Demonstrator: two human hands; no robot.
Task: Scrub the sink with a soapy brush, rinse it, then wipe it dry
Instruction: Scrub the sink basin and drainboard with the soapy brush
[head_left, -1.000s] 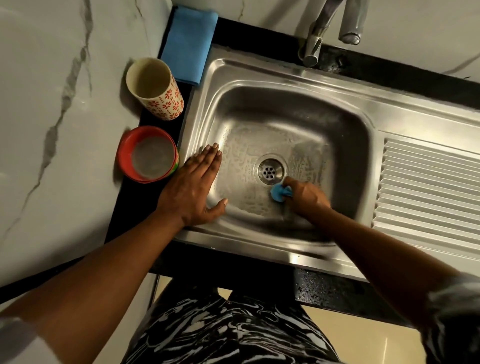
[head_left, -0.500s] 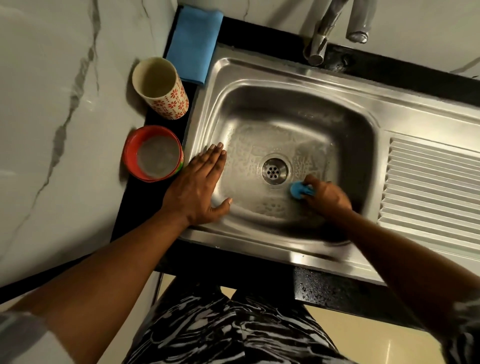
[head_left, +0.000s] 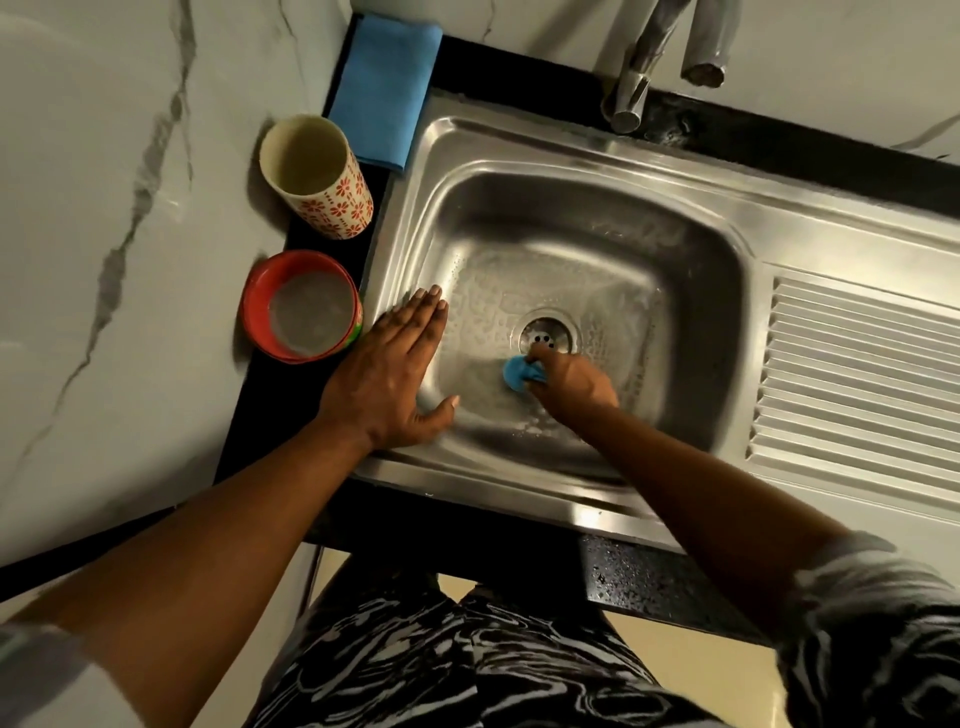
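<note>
Swinging back leftward across the basin floor, the right hand (head_left: 571, 385) keeps its grip clamped on the blue brush (head_left: 515, 371), just before the drain (head_left: 545, 336). The left hand (head_left: 387, 374) lies flat, fingers straight, on the sink (head_left: 675, 171) rim. Scrubbing is in hand; next, likely, the walls need strokes

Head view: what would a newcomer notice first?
The right hand grips a blue brush on the soapy floor of the steel sink, just beside the drain. The left hand rests flat on the sink's left edge. Beside it stand a red bowl and a patterned cup.
</note>
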